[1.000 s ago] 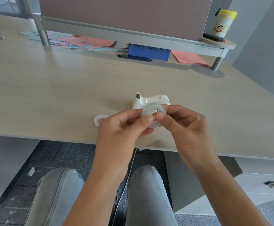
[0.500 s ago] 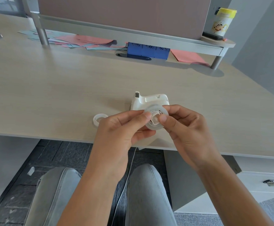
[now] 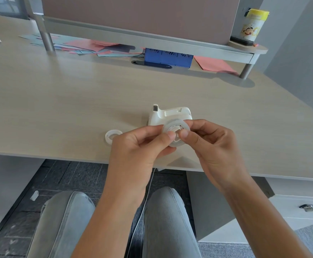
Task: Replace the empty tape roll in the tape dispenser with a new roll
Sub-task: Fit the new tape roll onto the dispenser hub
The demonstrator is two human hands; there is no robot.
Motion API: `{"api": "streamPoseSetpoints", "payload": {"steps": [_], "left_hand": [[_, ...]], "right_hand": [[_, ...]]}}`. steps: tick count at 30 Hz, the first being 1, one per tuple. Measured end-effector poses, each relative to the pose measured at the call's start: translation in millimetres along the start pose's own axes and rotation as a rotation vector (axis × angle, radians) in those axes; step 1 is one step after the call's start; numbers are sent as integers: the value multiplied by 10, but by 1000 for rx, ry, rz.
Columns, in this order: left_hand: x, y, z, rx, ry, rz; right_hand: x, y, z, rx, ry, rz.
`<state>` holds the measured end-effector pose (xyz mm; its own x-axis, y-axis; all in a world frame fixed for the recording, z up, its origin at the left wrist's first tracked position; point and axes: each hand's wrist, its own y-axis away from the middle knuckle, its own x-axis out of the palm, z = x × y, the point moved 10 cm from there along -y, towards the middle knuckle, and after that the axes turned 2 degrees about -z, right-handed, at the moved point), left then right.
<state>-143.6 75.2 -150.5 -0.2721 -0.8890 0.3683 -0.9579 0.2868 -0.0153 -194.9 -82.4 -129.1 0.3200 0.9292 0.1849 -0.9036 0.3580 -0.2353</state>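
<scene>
A clear new tape roll (image 3: 177, 126) with a white hub in its middle is held just above the desk's near edge. My left hand (image 3: 139, 148) grips its left side and my right hand (image 3: 211, 148) its right side, both thumbs pressing on the hub. Right behind the roll, the white tape dispenser (image 3: 170, 114) sits on the desk (image 3: 77, 101) with its cutter end at the left. A thin white empty tape core (image 3: 113, 136) lies flat on the desk to the left of my left hand.
Pink and blue paper sheets (image 3: 92, 46) and a blue box (image 3: 167, 57) lie under a raised shelf (image 3: 152, 39) at the back. A yellow-lidded canister (image 3: 253, 25) stands on the shelf's right end. My knees and a drawer unit (image 3: 300, 207) are below the desk edge.
Both hands stay in place on the roll. My thumbs have shifted slightly on the hub, and the roll has turned a little between my fingers.
</scene>
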Motion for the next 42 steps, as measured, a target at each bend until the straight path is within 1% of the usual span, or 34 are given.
{"api": "streamPoseSetpoints", "payload": {"steps": [6, 17, 27, 37, 39, 40, 42], "left_hand": [[7, 10, 33, -23, 5, -17], [49, 11, 36, -74, 44, 30], [60, -1, 31, -85, 60, 73], [68, -14, 65, -129, 90, 106], [64, -13, 54, -102, 75, 78], [55, -13, 36, -71, 56, 52], [25, -5, -14, 3, 13, -17]], "right_hand": [[-19, 13, -11, -11, 18, 1], [-27, 17, 26, -53, 29, 5], [-3, -14, -39, 9, -9, 69], [-22, -15, -68, 23, -26, 77], [-25, -10, -75, 23, -13, 56], [-53, -7, -72, 14, 11, 17], [-166, 8, -25, -33, 117, -130]]}}
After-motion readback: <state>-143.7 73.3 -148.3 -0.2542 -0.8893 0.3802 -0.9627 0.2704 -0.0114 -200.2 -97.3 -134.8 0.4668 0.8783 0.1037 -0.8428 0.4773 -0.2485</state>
